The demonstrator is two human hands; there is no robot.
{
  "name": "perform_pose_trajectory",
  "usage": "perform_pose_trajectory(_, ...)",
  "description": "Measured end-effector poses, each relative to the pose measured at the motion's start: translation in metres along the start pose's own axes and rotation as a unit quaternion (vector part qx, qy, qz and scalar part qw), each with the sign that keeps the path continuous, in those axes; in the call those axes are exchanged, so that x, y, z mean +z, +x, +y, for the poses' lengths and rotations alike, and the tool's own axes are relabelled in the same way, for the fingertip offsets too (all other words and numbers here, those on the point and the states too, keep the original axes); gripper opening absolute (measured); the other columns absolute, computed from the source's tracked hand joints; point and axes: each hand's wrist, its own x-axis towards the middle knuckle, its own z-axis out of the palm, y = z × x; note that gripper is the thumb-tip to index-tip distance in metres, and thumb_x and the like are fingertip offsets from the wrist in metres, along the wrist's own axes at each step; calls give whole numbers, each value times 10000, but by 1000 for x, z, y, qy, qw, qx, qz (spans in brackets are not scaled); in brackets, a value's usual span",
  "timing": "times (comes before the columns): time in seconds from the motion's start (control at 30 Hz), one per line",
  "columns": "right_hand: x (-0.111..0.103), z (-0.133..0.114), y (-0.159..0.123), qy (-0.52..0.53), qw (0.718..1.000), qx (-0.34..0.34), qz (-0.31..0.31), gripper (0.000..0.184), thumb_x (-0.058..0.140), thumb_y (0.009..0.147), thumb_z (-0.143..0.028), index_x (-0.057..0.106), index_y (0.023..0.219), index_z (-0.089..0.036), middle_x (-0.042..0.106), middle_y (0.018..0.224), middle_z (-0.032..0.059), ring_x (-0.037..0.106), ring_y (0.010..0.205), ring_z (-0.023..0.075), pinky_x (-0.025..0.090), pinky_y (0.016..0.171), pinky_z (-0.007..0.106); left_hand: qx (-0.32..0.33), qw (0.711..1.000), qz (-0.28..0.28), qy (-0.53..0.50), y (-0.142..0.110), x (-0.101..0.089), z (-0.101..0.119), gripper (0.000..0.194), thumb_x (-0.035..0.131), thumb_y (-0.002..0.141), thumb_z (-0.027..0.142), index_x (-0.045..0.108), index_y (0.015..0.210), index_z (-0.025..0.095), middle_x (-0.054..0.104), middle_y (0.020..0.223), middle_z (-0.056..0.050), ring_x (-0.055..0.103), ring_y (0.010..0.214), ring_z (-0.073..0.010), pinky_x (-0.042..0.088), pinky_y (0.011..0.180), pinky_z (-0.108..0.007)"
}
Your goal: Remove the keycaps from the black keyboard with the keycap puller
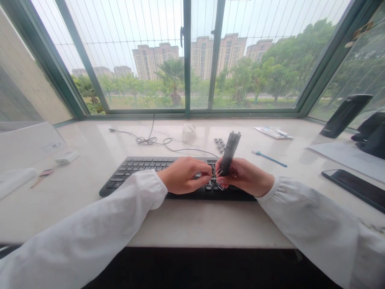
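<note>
A black keyboard [123,174] lies in front of me, with several keys off its right part and bare sockets showing there. My right hand [245,176] is closed around a black keycap puller [231,148] held tilted upright, its thin metal wires pointing down near the sockets. Just left of those wires, my left hand [186,175] hovers over the keyboard with fingertips pinched together. Whatever the left fingers hold, if anything, is too small to make out. Behind the keyboard sit several loose keycaps [219,143] in a small group.
A coiled black cable [147,140] and a crumpled whitish lump [189,131] lie behind the keyboard. To the right are a thin blue stick [270,159], a white packet [273,133] and a phone [357,186]. A white box [30,144] and a key [43,176] are left.
</note>
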Motion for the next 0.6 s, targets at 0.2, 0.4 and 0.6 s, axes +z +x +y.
perform_pose_trajectory(0.2,2,0,-1,-24,1000,-13,7,344,741,733,-402,515,855,-173,551,672,-20,548,575,119,493,560,271,-3,1000,-1,5,-1,-2,0,212,438,895,201,635,833,151,593,722,-12,483,619,-96,344,608,-205)
perform_pose_trajectory(0.4,5,2,1,-13,999,-26,23,330,730,745,-401,514,860,-180,565,701,-15,561,582,119,507,564,267,-65,998,13,19,0,10,1,122,496,856,221,613,875,189,646,785,16,529,656,-101,356,632,-207)
perform_pose_trajectory(0.6,2,1,-1,9,1000,-19,0,314,718,772,-376,505,873,-168,583,694,-5,573,589,118,515,572,273,-119,991,56,27,2,18,10,144,505,869,277,632,913,226,657,875,17,580,753,-131,372,661,-228)
